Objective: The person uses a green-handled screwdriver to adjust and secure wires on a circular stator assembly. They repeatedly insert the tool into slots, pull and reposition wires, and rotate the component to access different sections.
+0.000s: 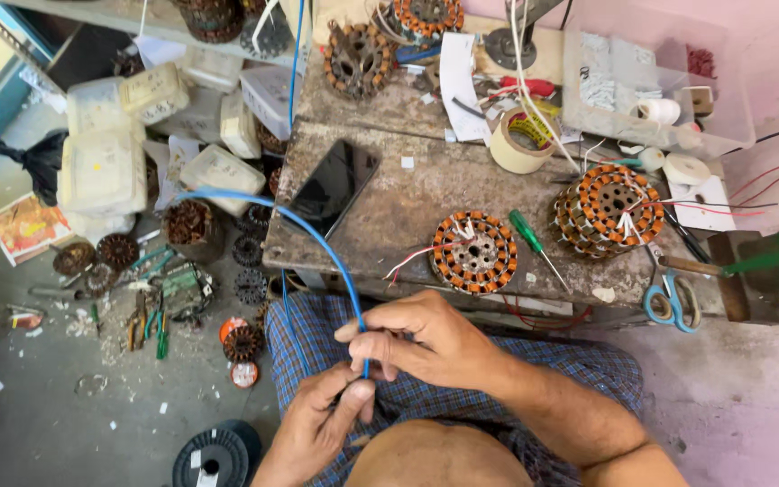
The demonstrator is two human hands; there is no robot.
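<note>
A worn grey stone desk carries a flat black phone, a copper-wound round stator, a green-handled screwdriver, a tan tape roll and blue-handled scissors.

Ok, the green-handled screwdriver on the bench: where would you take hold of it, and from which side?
Grip the green-handled screwdriver by its green handle, coming from above. It lies flat on the workbench, handle at the far end, thin shaft pointing toward the person. The wound stator lies close on its left, so pinch across the handle.
</note>
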